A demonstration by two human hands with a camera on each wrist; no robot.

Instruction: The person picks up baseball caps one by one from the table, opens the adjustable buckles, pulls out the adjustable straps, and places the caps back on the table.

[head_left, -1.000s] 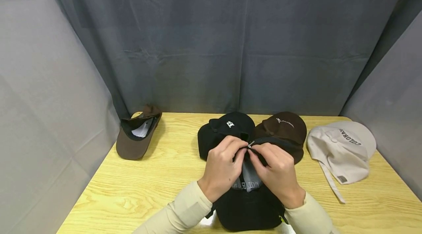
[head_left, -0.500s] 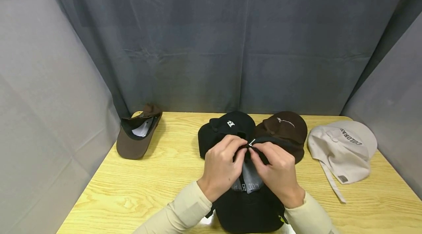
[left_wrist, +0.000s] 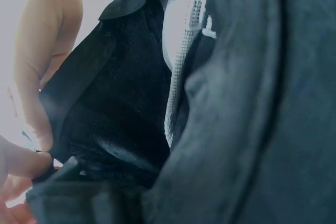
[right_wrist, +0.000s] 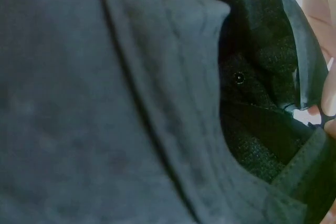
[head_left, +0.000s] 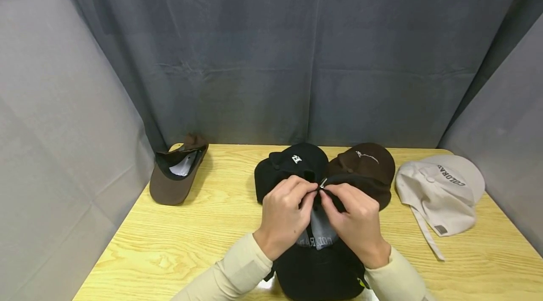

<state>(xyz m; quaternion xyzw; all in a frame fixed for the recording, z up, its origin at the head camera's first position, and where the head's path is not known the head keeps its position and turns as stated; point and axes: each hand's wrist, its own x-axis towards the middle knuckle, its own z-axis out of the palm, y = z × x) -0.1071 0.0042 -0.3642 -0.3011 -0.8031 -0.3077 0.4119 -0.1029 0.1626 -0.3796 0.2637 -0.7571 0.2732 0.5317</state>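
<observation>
Between my hands, in the head view, is a black baseball cap (head_left: 318,272) with its brim toward me and its inside showing. My left hand (head_left: 285,214) pinches the back strap from the left. From the other side my right hand (head_left: 356,221) pinches the strap too, the fingertips of both hands nearly meeting. A small metal buckle (head_left: 323,183) shows between them. Both wrist views look into the cap: the left wrist view shows its dark lining (left_wrist: 121,93) and a white inner piece (left_wrist: 181,35), and the right wrist view shows the strap end (right_wrist: 302,156) blurred near the fingers.
Behind my hands stand a black cap with a white letter (head_left: 292,164) and a dark brown cap (head_left: 366,164). A beige cap (head_left: 441,192) lies at the right, its strap trailing on the wooden table (head_left: 178,249). At the far left a brown cap (head_left: 171,188) rests with its inside showing.
Both hands stay at the same place with the strap pinched. The fingertips and the metal buckle shift only slightly.
</observation>
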